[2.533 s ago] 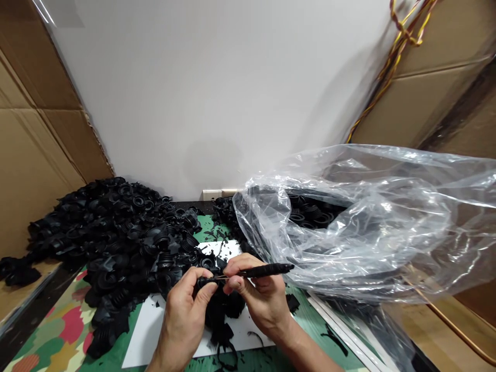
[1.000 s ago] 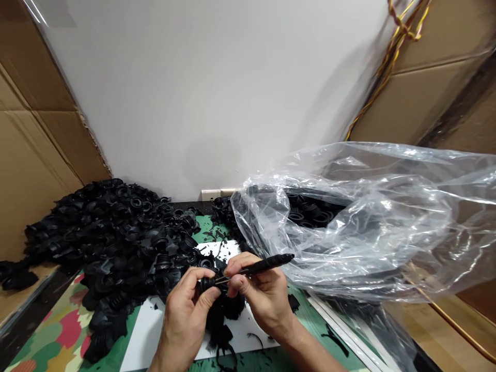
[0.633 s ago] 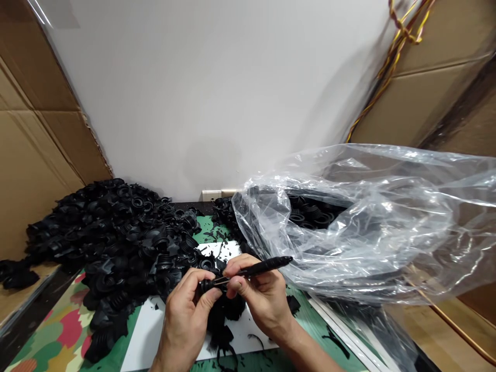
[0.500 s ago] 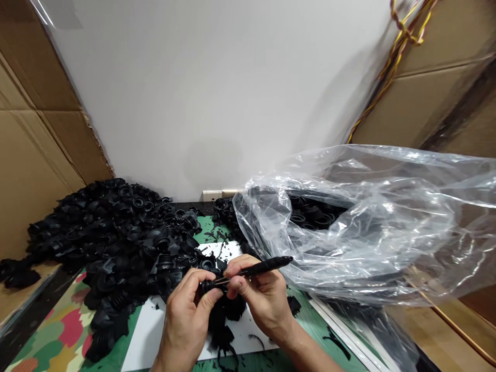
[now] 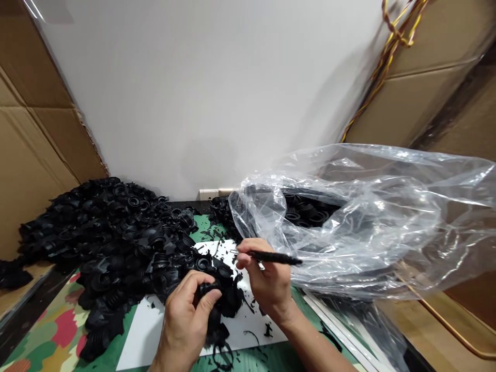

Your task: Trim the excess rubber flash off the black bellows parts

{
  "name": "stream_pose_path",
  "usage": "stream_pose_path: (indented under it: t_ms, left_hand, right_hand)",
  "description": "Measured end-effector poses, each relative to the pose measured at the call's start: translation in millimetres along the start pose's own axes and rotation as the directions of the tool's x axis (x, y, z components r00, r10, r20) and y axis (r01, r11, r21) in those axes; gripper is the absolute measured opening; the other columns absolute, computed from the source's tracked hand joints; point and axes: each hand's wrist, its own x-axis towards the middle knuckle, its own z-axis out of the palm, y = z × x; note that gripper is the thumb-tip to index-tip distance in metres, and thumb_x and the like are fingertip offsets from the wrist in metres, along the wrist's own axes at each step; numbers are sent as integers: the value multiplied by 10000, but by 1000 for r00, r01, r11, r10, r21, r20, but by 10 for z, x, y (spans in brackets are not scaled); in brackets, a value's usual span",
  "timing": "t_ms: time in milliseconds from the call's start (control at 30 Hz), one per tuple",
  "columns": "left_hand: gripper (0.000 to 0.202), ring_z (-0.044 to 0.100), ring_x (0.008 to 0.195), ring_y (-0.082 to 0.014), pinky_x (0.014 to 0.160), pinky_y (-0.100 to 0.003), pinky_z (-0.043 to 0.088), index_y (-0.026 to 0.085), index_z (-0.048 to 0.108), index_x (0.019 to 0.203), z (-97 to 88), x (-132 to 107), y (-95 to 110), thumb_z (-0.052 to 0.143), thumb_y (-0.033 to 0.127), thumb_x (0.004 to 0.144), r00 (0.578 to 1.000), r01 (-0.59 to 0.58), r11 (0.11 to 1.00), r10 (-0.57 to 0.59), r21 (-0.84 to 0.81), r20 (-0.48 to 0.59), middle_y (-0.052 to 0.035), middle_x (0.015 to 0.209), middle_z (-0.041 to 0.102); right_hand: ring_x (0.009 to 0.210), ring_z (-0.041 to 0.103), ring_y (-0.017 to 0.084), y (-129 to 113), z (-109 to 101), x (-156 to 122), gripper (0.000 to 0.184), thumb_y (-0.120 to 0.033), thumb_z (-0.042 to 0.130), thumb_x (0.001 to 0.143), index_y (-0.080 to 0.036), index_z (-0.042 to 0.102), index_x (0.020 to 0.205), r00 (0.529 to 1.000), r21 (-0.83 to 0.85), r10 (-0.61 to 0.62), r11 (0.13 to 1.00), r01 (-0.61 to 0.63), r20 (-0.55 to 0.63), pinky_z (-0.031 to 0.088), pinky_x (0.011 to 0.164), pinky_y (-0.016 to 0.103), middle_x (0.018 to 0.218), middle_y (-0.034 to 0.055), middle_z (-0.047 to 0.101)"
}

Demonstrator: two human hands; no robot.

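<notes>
I've got the left hand (image 5: 188, 315) pinched, thumb and fingers closed around a small black part (image 5: 208, 287) above the white sheet (image 5: 135, 338), fingers hiding much of it. Right hand (image 5: 269, 279) is curled around a slim black tool (image 5: 275, 257), thin tip clear of the part. My worry: if that tip's sharp (too small to tell from here), a slip off the part could jab the left thumb. Also, the black pile (image 5: 127, 222) comes right up beside that hand, so a loose pinch could lose the part among lookalikes. Loose scraps (image 5: 268, 329) might stick to it too.
</notes>
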Motion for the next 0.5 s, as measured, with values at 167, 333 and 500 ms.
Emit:
stream_pose_path:
  t_ms: [167,333,500]
  left_hand:
    - [120,617,664,-178,626,-269,502,221,665,832,-18,20,-25,642,319,766,999,17,1000,-17,-4,-31,-15,789,666]
    - [111,624,699,-181,633,-263,506,217,667,834,-23,22,-44,645,302,765,999,8,1000,-9,-14,-49,-24,816,675]
    - [97,629,710,-175,632,-256,512,216,660,847,-12,12,-73,626,289,793,1000,7,998,-8,-55,-14,-22,824,658]
  right_hand:
    - [496,600,94,-24,21,-67,81,-264,576,888,-206,632,878,945,398,316,859,-321,80,515,475,244,865,21,591]
    - [488,587,97,-121,46,-90,152,-316,619,858,-172,648,820,905,503,372,753,-423,206,502,452,231,800,23,589]
    - [476,581,89,-203,106,-121,158,-327,645,843,-170,659,830,898,526,363,728,-440,248,496,441,220,810,32,605]
